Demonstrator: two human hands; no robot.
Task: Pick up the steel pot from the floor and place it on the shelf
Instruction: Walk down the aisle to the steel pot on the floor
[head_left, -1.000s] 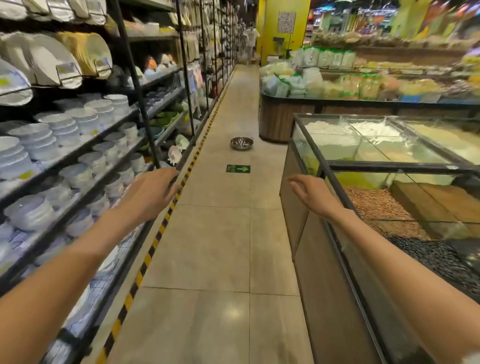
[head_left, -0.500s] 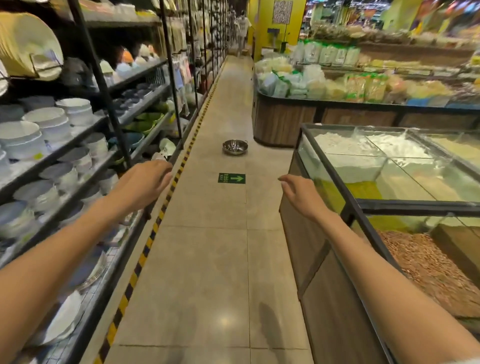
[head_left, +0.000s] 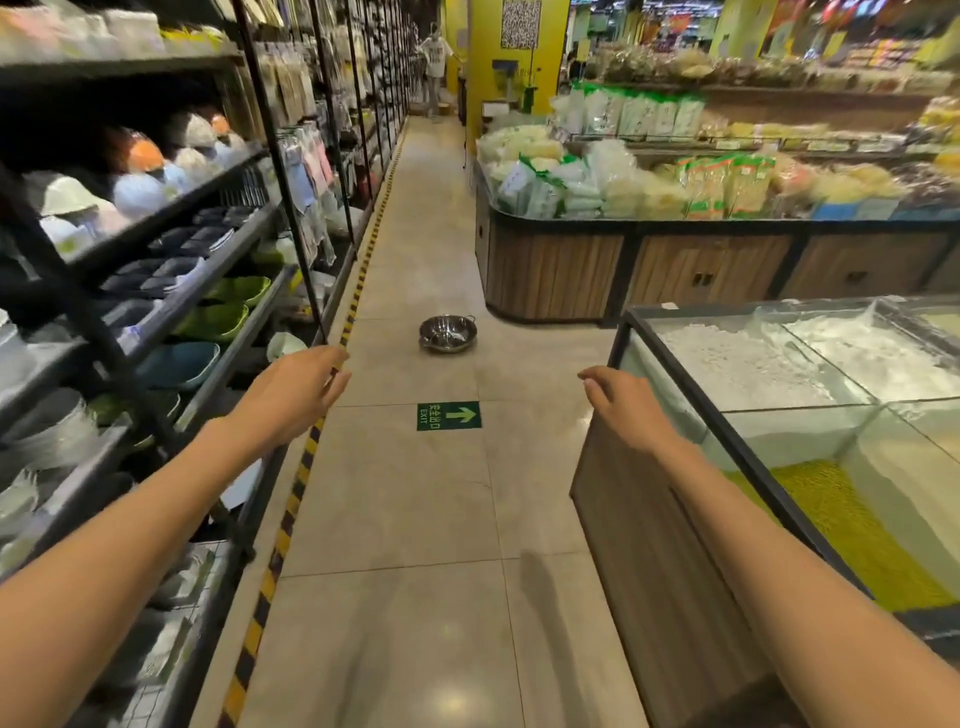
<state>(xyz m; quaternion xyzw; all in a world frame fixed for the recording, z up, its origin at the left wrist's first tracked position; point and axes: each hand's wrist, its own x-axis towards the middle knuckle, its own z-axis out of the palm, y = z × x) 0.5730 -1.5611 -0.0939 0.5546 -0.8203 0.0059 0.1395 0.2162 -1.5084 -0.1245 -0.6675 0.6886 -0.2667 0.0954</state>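
Observation:
A shiny steel pot (head_left: 447, 333) with two small side handles sits upright on the tiled aisle floor, well ahead of me. My left hand (head_left: 291, 395) is stretched forward at the left, empty, with its fingers loosely curled. Held out on the other side, my right hand (head_left: 621, 408) is also empty and loosely curled. Both hands are short of the pot and apart from it. The black metal shelf (head_left: 228, 244), filled with bowls and plates, runs along the left side of the aisle.
A glass-topped bin counter (head_left: 727, 447) of grains stands close on the right. Beyond it is a wooden display island (head_left: 550, 270) with bagged goods. A yellow-black striped line (head_left: 291, 499) edges the shelf base. A green exit arrow sticker (head_left: 448, 415) lies on the floor. A person stands far down the aisle.
The view has moved forward along the aisle, so the pot is nearer and larger. Both hands stay outstretched and empty.

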